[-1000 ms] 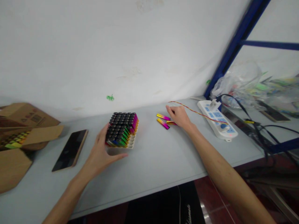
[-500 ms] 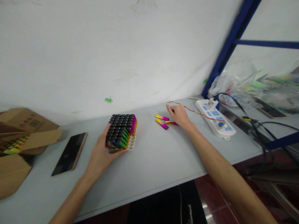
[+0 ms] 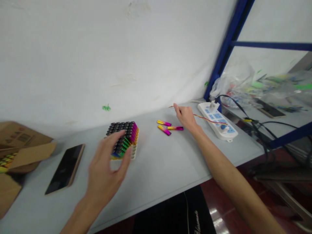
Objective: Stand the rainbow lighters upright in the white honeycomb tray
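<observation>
My left hand, slightly blurred, is open with thumb and fingers spread in front of a pale tray. Packed upright in that tray are shiny metallic tubes with black ends, coloured purple-yellow, green and blue; my fingers hide part of them. To the right, my right hand is closed in a pinch on a thin red-and-yellow wire, whose tip pokes out beyond the fingers. Three loose yellow-and-magenta tubes lie on the table just left of this hand.
The wire runs to a white power strip with plugs in it. A dark phone lies at left beside an opened cardboard box. Plastic bags and black cables are at right, near a blue metal frame.
My left hand has let go of the tray's side and drawn back toward me, opening. My right hand has lifted slightly away from the loose tubes, still pinching the wire. The view has shifted right.
</observation>
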`<action>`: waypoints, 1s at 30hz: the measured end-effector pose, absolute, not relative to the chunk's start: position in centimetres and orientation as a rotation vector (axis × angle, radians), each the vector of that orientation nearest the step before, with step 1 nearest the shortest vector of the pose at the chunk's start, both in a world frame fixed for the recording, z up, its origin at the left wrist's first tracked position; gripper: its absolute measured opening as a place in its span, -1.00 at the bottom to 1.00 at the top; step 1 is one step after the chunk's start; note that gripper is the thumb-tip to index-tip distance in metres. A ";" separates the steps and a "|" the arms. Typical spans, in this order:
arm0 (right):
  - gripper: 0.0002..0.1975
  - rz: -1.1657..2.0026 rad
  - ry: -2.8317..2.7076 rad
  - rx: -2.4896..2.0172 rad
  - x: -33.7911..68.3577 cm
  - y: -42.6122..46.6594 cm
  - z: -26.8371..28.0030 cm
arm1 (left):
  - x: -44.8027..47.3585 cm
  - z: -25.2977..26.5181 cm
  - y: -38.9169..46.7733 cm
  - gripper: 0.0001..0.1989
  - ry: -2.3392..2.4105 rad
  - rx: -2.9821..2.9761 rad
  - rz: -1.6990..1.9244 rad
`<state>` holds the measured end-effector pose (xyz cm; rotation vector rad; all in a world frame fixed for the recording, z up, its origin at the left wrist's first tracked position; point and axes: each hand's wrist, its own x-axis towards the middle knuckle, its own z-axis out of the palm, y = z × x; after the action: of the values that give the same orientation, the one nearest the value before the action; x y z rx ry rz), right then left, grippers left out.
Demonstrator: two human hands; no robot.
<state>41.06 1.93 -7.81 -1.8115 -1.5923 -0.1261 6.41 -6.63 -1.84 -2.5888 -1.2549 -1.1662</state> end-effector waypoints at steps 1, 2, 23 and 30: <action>-0.31 -0.138 -1.588 -1.821 41.1 2.0 -7.9 | 8.2 -2.2 -6.4 -0.62 -1.132 -2.698 -1.080; -0.30 -0.146 -1.588 -1.828 41.1 2.1 -8.0 | 9.9 -2.9 -5.8 -0.68 -1.030 -2.784 -0.996; -0.28 -0.096 -1.613 -1.846 40.7 2.4 -9.0 | 13.1 -8.4 -4.3 -0.75 -1.363 -3.273 -1.256; -0.34 -0.026 -1.581 -1.866 40.1 2.1 -9.1 | 13.6 -7.3 -4.5 -0.48 -2.117 -3.465 -2.327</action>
<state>40.09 2.08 -9.05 -1.8658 -1.5810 -0.0261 13.57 -4.54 -7.34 -3.4645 -2.1167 -2.3268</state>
